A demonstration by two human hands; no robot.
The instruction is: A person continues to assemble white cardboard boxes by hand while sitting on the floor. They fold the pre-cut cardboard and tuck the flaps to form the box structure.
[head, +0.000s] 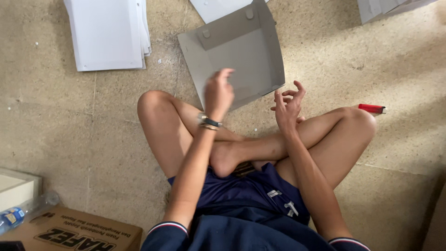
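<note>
Rough beige floor [69, 116] fills the frame, with a person sitting cross-legged on it, knees spread to centre left and centre right, in dark blue shorts. Just above the knees, at upper centre, lies a grey card tray [241, 51], half folded, with one side wall raised along its top edge and another along its right edge. The left hand [218, 93] hovers over the tray's lower left part, blurred, fingers loosely curled and holding nothing; a watch [210, 122] sits on that wrist. The right hand [289, 106] is just beside the tray's lower right corner, fingers spread and bent, also empty; whether it touches the card I cannot tell. A stack of white sheets [107, 32] lies at upper left, well apart from the tray. A red lighter [371, 108] lies at centre right, next to the knee. At lower left sit a brown carton [74, 232] and a plastic bottle [23, 211]
</note>
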